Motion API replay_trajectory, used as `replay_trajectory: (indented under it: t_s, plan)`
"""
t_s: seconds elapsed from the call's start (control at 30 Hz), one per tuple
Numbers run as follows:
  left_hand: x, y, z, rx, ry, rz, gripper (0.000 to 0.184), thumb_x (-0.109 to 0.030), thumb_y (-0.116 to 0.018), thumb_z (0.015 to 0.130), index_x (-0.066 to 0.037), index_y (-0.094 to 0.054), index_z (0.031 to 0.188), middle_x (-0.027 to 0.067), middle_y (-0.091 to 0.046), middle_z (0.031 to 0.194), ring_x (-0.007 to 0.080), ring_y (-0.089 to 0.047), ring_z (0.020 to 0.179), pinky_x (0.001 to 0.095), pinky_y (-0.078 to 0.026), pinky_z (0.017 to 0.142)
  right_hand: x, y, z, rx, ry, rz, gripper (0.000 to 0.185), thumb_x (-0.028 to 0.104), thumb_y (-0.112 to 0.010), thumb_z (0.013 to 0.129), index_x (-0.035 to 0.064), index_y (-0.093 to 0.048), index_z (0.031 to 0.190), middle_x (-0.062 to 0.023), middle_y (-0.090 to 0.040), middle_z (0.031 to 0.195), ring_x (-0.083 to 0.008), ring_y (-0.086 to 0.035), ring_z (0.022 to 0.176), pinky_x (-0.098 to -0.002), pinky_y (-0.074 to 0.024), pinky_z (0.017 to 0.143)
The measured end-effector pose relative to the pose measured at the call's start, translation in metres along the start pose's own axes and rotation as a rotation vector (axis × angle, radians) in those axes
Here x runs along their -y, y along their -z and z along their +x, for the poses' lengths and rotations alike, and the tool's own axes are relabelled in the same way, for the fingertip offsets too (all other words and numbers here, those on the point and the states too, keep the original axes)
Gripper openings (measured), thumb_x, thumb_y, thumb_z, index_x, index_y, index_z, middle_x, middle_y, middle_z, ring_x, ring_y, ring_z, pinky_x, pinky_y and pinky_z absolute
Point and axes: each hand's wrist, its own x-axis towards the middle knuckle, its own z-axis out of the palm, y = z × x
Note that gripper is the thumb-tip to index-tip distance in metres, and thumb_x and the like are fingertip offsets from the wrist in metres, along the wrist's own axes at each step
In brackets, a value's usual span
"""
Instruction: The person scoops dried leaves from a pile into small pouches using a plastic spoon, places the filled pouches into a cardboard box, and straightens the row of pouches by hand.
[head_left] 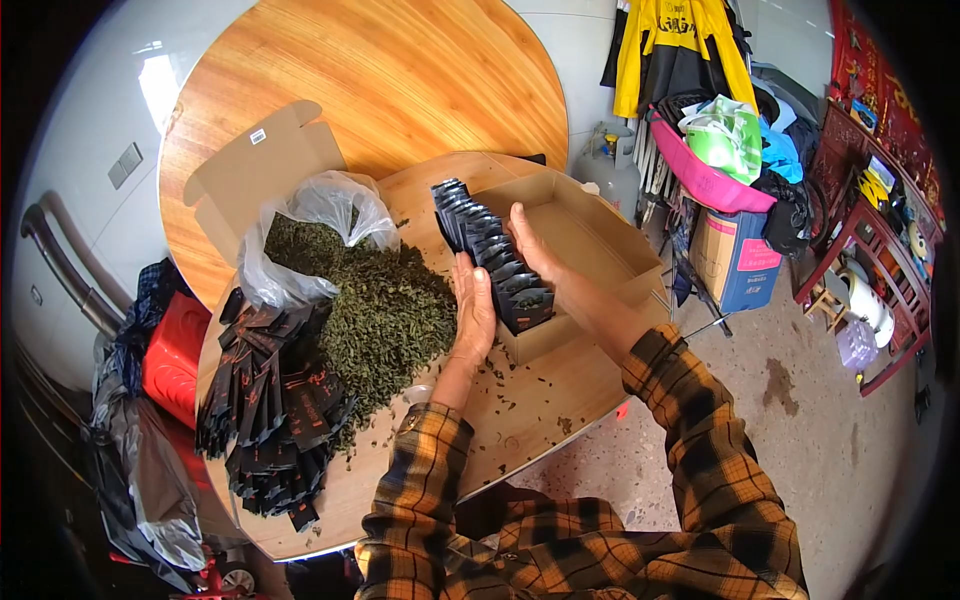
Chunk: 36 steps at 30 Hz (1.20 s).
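A long row of upright black packets [488, 250] is pressed between my two palms, at the left side of an open cardboard box [600, 225]. My left hand [473, 305] lies flat along the row's left side, its fingers pointing away from me. On the other side my right hand [535, 245] rests against the packets with its fingers straight. Left of my left hand spreads a heap of dark green dried leaves [385, 315], partly inside a clear plastic bag [262, 275]. More black packets [275, 400] lie in a loose pile at the table's left.
The round wooden table [530, 425] has scattered leaf bits near its front edge. An open cardboard lid [265, 165] stands behind the bag. Red stools [175, 355] are at the left. A blue carton [740, 265] and a pink basin [700, 165] stand at the right.
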Motion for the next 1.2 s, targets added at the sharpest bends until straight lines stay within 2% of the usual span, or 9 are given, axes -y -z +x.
replay_trajectory:
  t_s: [0.57,0.63,0.87,0.9,0.93,0.97,1.07,1.13,1.2]
  plan:
    - [-0.006,-0.001,0.005,0.047,-0.007,0.066,0.090,-0.070,-0.013,0.091,-0.001,-0.009,0.149,0.0145,-0.008,0.157,0.0304,0.005,0.145,0.0384,0.002,0.116,-0.002,0.002,0.004,0.038,0.069,-0.007,0.076,0.074,-0.028,0.087,0.0094,-0.062,0.105,-0.0012,-0.063,0.086,-0.0111,-0.060,0.076,-0.0271,-0.0513,0.071]
    - [-0.006,-0.001,0.006,0.045,-0.009,0.055,0.089,-0.069,-0.012,0.091,-0.002,-0.009,0.150,0.0146,-0.007,0.157,0.0305,0.005,0.145,0.0385,0.003,0.116,0.005,-0.003,-0.003,-0.078,0.051,-0.071,0.076,0.074,-0.027,0.088,0.0088,-0.063,0.102,-0.0014,-0.064,0.085,-0.0115,-0.060,0.076,-0.0273,-0.0512,0.071]
    - [-0.013,0.005,0.008,0.061,-0.014,0.116,0.087,-0.068,-0.011,0.092,-0.003,-0.010,0.150,0.0151,-0.005,0.157,0.0300,0.007,0.145,0.0389,0.004,0.115,0.011,-0.006,-0.004,-0.096,0.050,-0.070,0.078,0.074,-0.027,0.088,0.0078,-0.063,0.106,-0.0021,-0.065,0.088,-0.0120,-0.061,0.077,-0.0282,-0.0511,0.072]
    - [-0.011,0.005,0.010,0.052,-0.022,0.144,0.086,-0.068,-0.011,0.092,-0.003,-0.011,0.150,0.0154,-0.005,0.157,0.0299,0.008,0.145,0.0391,0.004,0.115,0.016,-0.008,-0.007,-0.024,0.017,-0.079,0.089,0.078,-0.024,0.084,0.0000,-0.031,0.126,-0.0120,-0.032,0.122,-0.0188,-0.030,0.111,-0.0313,-0.0265,0.094]
    - [-0.010,0.005,0.011,0.044,-0.030,0.172,0.086,-0.068,-0.011,0.092,-0.003,-0.011,0.150,0.0158,-0.005,0.157,0.0299,0.008,0.145,0.0393,0.004,0.115,0.019,-0.009,-0.009,0.048,-0.015,-0.088,0.113,0.082,-0.021,0.081,-0.0077,0.002,0.145,-0.0219,0.002,0.155,-0.0256,0.000,0.145,-0.0344,-0.0019,0.117]
    - [-0.008,0.006,0.012,0.044,-0.031,0.173,0.086,-0.068,-0.011,0.092,-0.003,-0.011,0.150,0.0158,-0.005,0.157,0.0299,0.008,0.145,0.0393,0.004,0.115,0.019,-0.010,-0.009,0.048,-0.014,-0.088,0.113,0.082,-0.021,0.081,-0.0077,0.002,0.145,-0.0219,0.002,0.155,-0.0256,0.000,0.145,-0.0344,-0.0019,0.117]
    - [-0.002,0.009,0.011,0.055,-0.041,0.180,0.086,-0.067,-0.010,0.093,-0.003,-0.010,0.150,0.0169,-0.004,0.157,0.0300,0.007,0.145,0.0395,0.005,0.115,0.014,-0.007,-0.004,0.059,-0.017,-0.071,0.114,0.083,-0.023,0.081,-0.0078,0.002,0.145,-0.0211,0.000,0.155,-0.0251,-0.002,0.145,-0.0341,-0.0049,0.117]
    - [-0.002,0.012,0.009,0.074,-0.058,0.121,0.087,-0.068,-0.011,0.092,-0.002,-0.008,0.150,0.0178,-0.004,0.157,0.0297,0.006,0.145,0.0395,0.003,0.116,-0.003,0.005,0.011,-0.042,0.008,-0.069,0.079,0.074,-0.026,0.088,0.0081,-0.061,0.114,-0.0032,-0.066,0.094,-0.0125,-0.062,0.077,-0.0283,-0.0526,0.073]
    - [-0.004,0.014,0.009,0.063,-0.042,0.097,0.088,-0.068,-0.012,0.092,-0.002,-0.008,0.149,0.0179,-0.004,0.156,0.0295,0.006,0.145,0.0391,0.002,0.116,0.002,0.000,0.007,-0.049,-0.002,-0.049,0.078,0.073,-0.026,0.089,0.0085,-0.062,0.114,-0.0029,-0.066,0.093,-0.0124,-0.062,0.076,-0.0281,-0.0529,0.071]
